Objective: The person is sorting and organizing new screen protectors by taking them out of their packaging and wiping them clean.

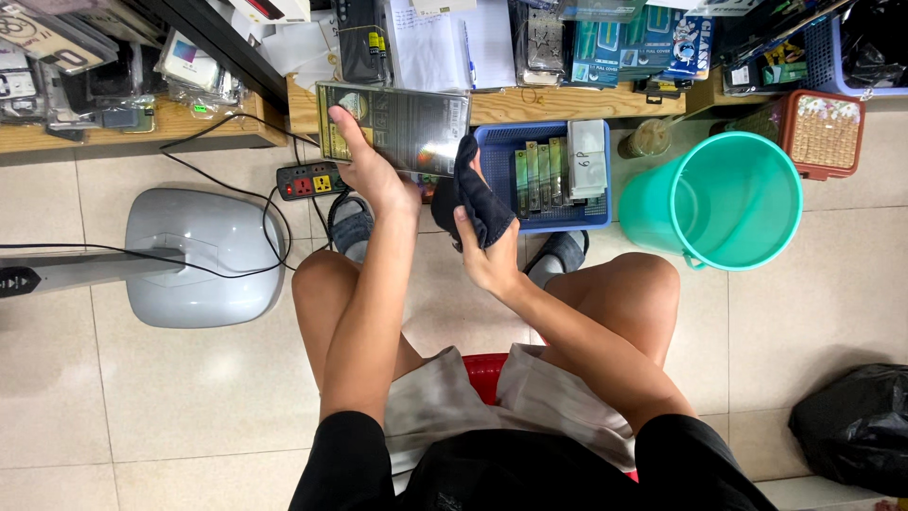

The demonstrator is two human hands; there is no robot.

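My left hand (374,170) grips a flat rectangular packaged box (397,125) with a shiny wrap, held up in front of me by its lower left side. My right hand (487,255) holds a dark cloth (476,194), which is pressed against the right end of the box. I am seated on a red stool (484,371) with my knees apart, and both forearms reach forward over the tiled floor.
A blue basket (501,140) with several slim boxes sits on the floor ahead. A teal bucket (728,194) stands to the right, a woven box (821,131) behind it. A grey fan base (203,254), power strip (309,180) and cables lie left. A black bag (851,426) sits lower right.
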